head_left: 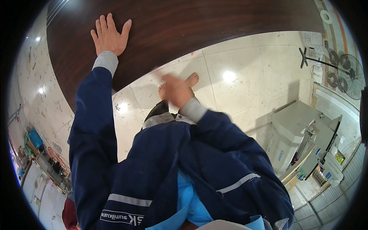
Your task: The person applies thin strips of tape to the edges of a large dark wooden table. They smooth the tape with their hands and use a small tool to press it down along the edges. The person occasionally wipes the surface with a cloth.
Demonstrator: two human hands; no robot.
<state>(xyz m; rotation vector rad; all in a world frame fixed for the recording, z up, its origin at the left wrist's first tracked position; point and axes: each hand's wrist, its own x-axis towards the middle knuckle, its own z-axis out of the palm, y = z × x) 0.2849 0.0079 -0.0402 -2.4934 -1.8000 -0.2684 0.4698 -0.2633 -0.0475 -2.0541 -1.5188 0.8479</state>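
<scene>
A dark brown wood-grain tabletop [214, 23] spans the upper part of the head view. My left hand [110, 38] lies palm down on it near its left end, fingers spread and nothing in them. In front of my waist, short of the table's near edge, hovers my right hand [177, 91]. Motion smears its fingers, so I cannot make out whether they hold anything. Both arms wear dark blue jacket sleeves with light grey cuffs.
My bare feet [194, 79] stand on a pale tiled floor [253, 69]. A large grey machine [285, 134] occupies the right side. Beyond it is a black stand fan [350, 74]. Shelving with a blue bin [35, 138] and cables sits at the far left.
</scene>
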